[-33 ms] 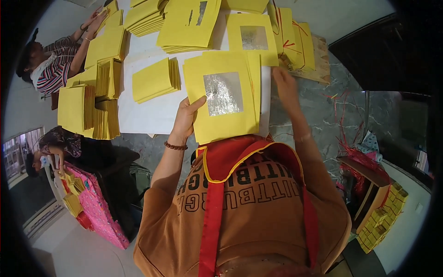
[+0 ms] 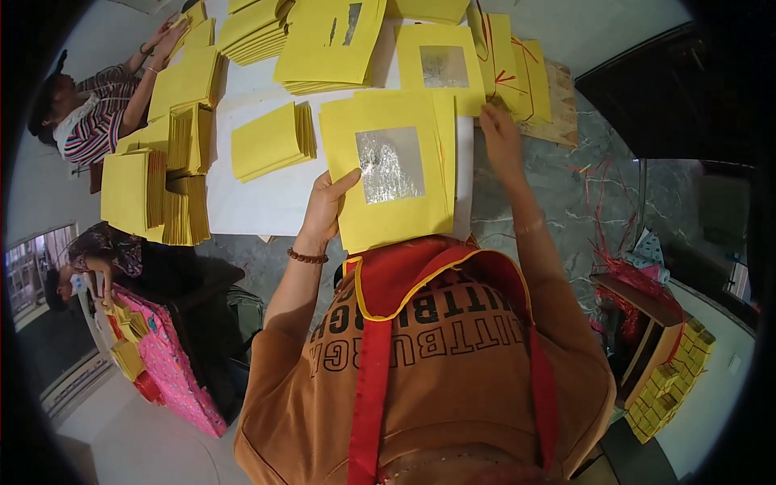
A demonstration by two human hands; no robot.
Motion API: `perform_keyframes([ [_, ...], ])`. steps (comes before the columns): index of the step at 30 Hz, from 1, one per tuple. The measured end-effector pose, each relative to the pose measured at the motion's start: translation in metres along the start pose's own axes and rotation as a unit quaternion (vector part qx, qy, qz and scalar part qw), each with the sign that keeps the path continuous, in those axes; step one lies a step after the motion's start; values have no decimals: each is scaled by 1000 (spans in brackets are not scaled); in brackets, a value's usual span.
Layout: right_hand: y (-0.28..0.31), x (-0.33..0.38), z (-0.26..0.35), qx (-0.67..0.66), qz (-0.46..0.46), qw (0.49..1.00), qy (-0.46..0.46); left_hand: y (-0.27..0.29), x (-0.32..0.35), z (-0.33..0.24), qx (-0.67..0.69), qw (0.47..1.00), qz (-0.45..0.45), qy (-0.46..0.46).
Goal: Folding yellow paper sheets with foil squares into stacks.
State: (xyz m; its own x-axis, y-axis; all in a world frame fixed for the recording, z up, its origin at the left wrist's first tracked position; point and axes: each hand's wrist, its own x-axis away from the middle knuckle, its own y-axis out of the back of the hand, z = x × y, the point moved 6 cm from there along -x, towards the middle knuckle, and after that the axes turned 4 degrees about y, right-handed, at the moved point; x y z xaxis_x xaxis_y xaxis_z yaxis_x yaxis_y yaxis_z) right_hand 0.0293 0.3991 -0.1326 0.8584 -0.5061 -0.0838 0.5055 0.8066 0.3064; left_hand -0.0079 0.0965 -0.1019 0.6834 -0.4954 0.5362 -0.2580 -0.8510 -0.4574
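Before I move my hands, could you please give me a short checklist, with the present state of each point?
1. Left hand grips the near yellow sheets: ok, at their left edge.
2. Silver square on them facing up: ok.
3. Edges of these sheets even: not ok, they fan out on the right side.
4. Right hand at the near right corner of the farther yellow sheet: ok.
5. Right hand's grip on that corner firm: cannot tell.

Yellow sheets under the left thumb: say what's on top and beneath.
On the yellow sheets is a silver square. White tabletop shows to either side; whatever lies directly beneath is covered.
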Motion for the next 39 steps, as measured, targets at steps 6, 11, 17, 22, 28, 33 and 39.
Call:
perform_keyframes([
  [6,-14,-69,-63,304,-12,948,-88,-1,4,1,2,1000,4,-4],
  [11,-29,-70,-53,317,33,931,-179,3,3,4,2,1000,-4,-10],
  [17,-31,-74,-48,301,-5,945,-130,2,0,2,5,1000,1,-1],
  [22,-37,-73,-48,295,10,945,-142,1,0,1,5,1000,-3,1],
  [28,-37,-74,-50,290,-2,941,-175,1,0,1,8,1000,4,3],
  [33,-37,-74,-48,280,4,945,-170,3,-1,2,0,1000,2,6],
  [39,-38,-73,-43,301,-5,943,-145,2,-1,2,9,1000,3,7],
])
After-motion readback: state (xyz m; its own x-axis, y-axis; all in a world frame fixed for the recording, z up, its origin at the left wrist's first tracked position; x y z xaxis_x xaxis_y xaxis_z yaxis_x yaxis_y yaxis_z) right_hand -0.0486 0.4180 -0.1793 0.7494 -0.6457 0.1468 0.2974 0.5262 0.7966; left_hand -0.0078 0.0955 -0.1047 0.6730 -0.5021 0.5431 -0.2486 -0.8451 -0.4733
